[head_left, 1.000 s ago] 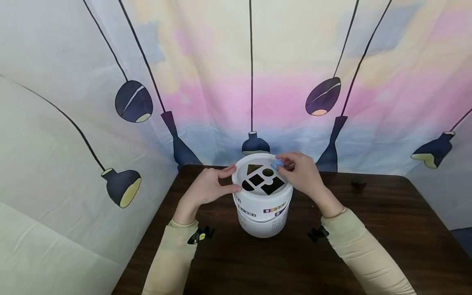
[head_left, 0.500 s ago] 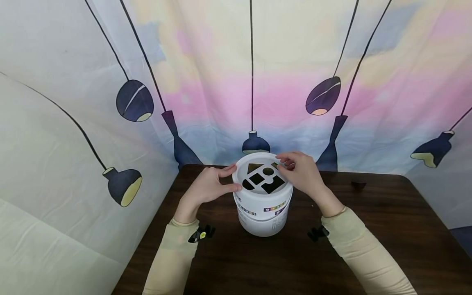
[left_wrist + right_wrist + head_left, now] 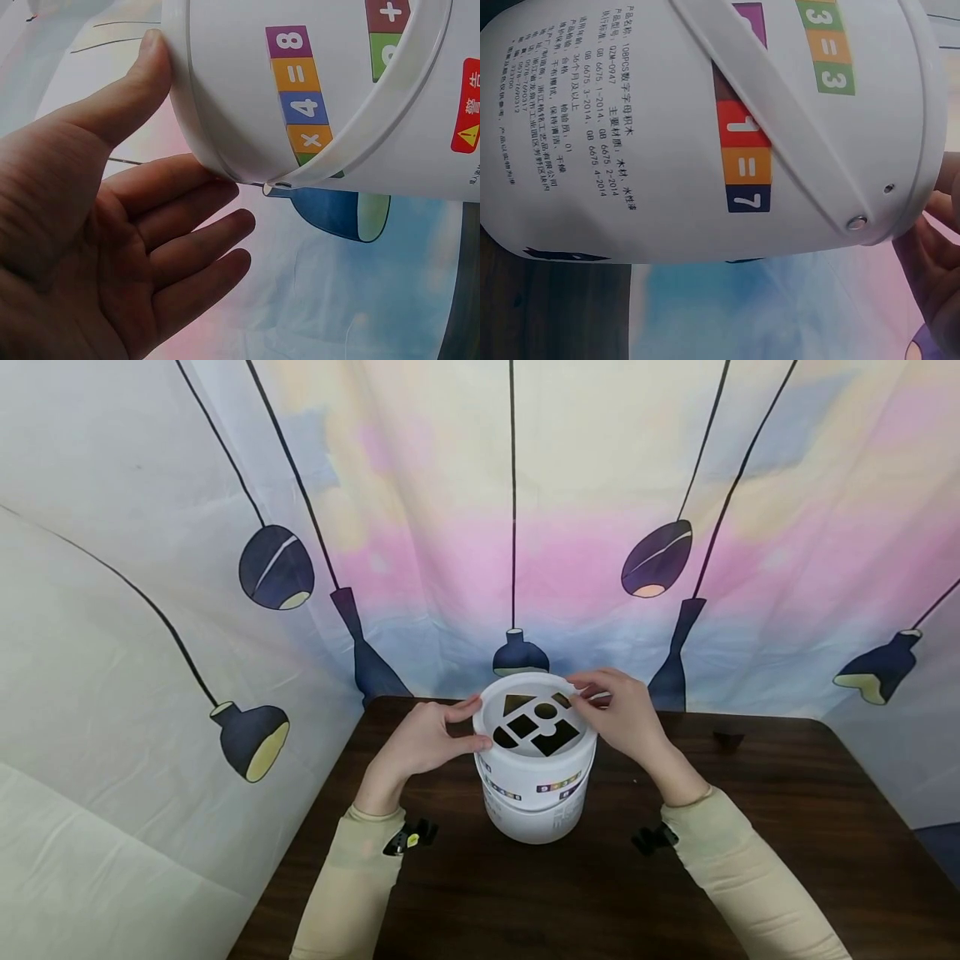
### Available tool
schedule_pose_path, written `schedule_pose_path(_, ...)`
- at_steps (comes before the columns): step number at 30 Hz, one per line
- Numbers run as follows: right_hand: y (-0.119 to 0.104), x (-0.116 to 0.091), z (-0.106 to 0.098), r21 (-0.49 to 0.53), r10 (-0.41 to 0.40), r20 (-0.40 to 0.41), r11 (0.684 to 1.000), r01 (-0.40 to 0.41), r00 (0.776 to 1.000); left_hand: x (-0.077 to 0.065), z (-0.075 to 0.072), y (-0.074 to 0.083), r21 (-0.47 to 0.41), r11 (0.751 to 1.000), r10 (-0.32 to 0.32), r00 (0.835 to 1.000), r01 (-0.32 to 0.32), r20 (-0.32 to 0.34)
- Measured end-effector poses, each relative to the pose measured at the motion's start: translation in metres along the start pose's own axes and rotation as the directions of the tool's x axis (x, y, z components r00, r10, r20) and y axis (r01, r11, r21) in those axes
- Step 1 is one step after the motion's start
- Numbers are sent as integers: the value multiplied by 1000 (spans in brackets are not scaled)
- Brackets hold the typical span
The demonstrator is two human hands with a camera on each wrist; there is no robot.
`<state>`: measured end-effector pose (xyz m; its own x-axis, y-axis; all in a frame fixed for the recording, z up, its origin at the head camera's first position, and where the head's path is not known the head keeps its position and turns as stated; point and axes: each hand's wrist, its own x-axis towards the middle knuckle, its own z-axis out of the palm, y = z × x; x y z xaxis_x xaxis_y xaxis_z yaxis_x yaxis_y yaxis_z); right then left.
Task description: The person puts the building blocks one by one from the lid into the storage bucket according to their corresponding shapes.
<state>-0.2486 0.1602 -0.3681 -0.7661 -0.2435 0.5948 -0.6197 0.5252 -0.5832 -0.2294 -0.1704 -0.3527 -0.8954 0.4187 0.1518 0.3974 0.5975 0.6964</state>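
Note:
A white bucket (image 3: 534, 814) stands on the table, covered by a white lid (image 3: 489, 714) with several cut-out shapes. My left hand (image 3: 422, 739) touches the left side of the rim with its thumb and index finger spread; the left wrist view shows the other fingers (image 3: 202, 244) extended below the rim, holding nothing. At the lid's right edge is my right hand (image 3: 618, 714), fingers bent over the slot there, with nothing visible between them. In the right wrist view that hand (image 3: 937, 262) is partly cut off behind the rim. No block shows.
The bucket's white handle (image 3: 780, 120) hangs against its side, with printed number tiles beneath. A small dark piece (image 3: 728, 739) lies on the dark wooden table (image 3: 525, 902) at the back right. A lamp-patterned curtain (image 3: 450, 568) hangs behind the table.
The light blue block pinched in my right hand a second ago has gone from sight at the lid's slot. My right hand has shifted slightly right; the left stays put.

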Motion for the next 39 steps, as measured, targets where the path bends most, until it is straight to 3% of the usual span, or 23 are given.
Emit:
schedule_pose_path(15,4,-6,-4,18,-2,-29,1000,2,1000,0,1,-2,-1,1000,-17,1000,17,5)
schedule_pose_path(22,11,-13,-14,-22,-31,-46,999,30,998,0,1,-2,-5,1000,-15,1000,15,11)
schedule_pose_path(26,21,-21,-34,-73,28,-32,997,-31,999,2,1,-2,-7,1000,-9,1000,9,8)
schedule_pose_path(30,40,-38,-62,-113,141,73,985,-132,987,4,1,-1,-10,1000,-8,1000,8,6)
schedule_pose_path(32,52,-52,-78,-151,192,169,974,-167,967,4,1,-1,-10,1000,-8,1000,8,3)
schedule_pose_path(34,64,-69,-94,-183,247,287,962,-201,925,4,1,-1,-9,1000,-7,1000,7,1)
schedule_pose_path(36,76,-88,-108,-204,294,406,952,-228,865,3,1,-1,-4,1000,-9,1000,9,1)
schedule_pose_path(39,94,-116,-123,-173,362,551,931,-322,752,1,0,-2,-3,1000,-13,1000,13,7)
